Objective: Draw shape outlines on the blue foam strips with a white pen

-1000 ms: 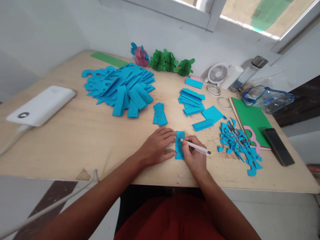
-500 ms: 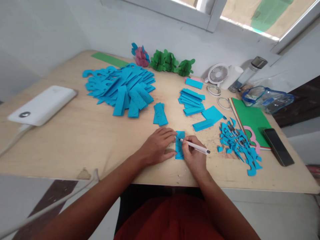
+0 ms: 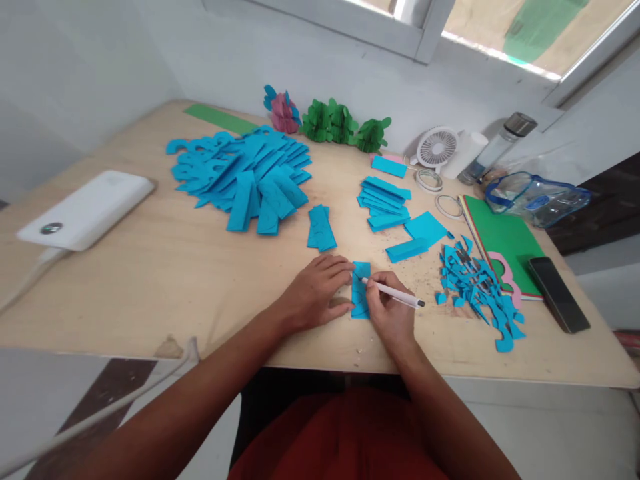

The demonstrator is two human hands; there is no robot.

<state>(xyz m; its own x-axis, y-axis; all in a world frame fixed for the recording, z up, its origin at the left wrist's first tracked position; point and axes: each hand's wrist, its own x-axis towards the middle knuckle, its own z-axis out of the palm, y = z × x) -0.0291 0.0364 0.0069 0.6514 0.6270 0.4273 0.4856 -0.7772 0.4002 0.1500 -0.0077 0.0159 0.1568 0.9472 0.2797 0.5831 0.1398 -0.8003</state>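
Right grip (image 3: 393, 315) clamped on white pen (image 3: 399, 295), tip at blue strip (image 3: 359, 309), which lies on worktop (image 3: 165, 287) near front edge, between hands. Left grip (image 3: 316, 291) flat, fingers spread, fingertips at strip's left edge. Big blue pile (image 3: 250, 170) farther back left; blue scraps (image 3: 473, 280) right, near phone (image 3: 559, 294).

Plain white walls (image 3: 280, 47) meeting in the corner here, and daylight pours through the pale-framed window (image 3: 525, 33) up top! Below it stretches the light wooden counter (image 3: 165, 287), rounded at its far corner. Down underneath, pale floor (image 3: 555, 427), crossed at left by a dark brown band (image 3: 100, 400).
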